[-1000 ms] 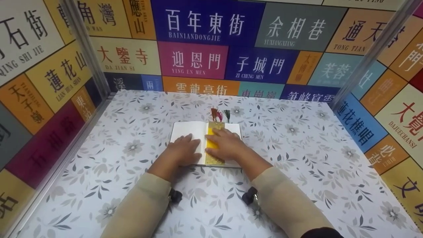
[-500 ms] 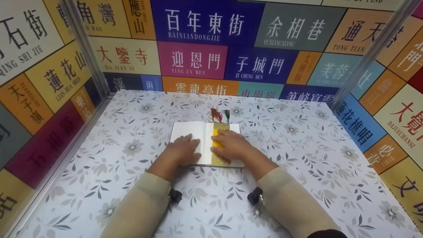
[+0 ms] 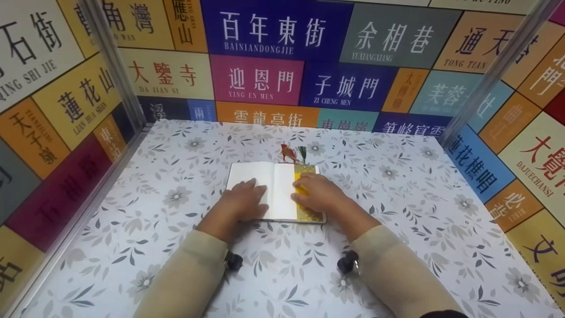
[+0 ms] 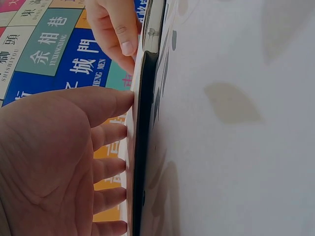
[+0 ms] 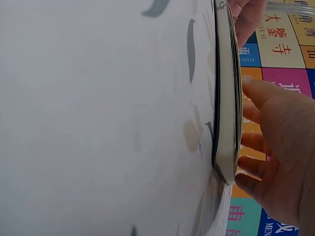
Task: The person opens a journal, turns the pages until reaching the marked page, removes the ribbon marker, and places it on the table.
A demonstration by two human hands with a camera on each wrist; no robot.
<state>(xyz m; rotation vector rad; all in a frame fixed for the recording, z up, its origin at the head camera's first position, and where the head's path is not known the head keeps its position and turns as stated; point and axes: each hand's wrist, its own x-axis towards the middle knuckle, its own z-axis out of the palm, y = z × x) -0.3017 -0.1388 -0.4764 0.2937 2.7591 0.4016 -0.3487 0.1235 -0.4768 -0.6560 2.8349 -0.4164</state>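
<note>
An open notebook (image 3: 284, 187) with blank white pages lies on the table. My left hand (image 3: 245, 201) rests on its left page, and the left wrist view shows that hand's fingertips pressing down, thumb and fingers (image 4: 109, 200) spread. Along the outer side of the right page lies a gold-patterned bookmark (image 3: 310, 215) with a yellow middle. Over it my right hand (image 3: 318, 193) is laid, fingertips touching its surface and partly hiding it. Red-brown and green tassels (image 3: 302, 153) stick out beyond the notebook's top edge. From the side, the right wrist view shows the notebook's page block (image 5: 226, 98).
A white table cover (image 3: 397, 247) with grey leaves and flowers spreads around the notebook. Panels of coloured signs (image 3: 265, 84) with Chinese characters enclose the back and both sides. Clear corner strips (image 3: 119, 75) stand where the panels meet.
My right hand has slid to the right, and the bookmark has moved with it from beside the notebook's centre fold to the right page's outer side. The left hand stays put.
</note>
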